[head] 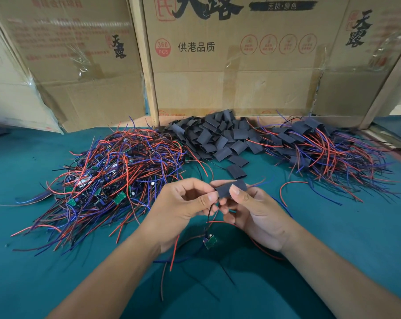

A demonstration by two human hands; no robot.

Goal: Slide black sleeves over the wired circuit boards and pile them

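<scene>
- A teal table (333, 238) lies under both hands, with cardboard boxes (229, 65) behind.
- Bare wired boards (107, 176) are heaped left of the fingers, loose sleeves (218, 137) beyond them, sleeved boards (321, 146) to the right.
- The right hand (252, 212) pinches a black sleeve (231, 188) between thumb and fingers.
- The left hand (183, 208) curls its fingertips round wires at the sleeve's left end.
- A green circuit board (210, 241) dangles below the fingers.
</scene>
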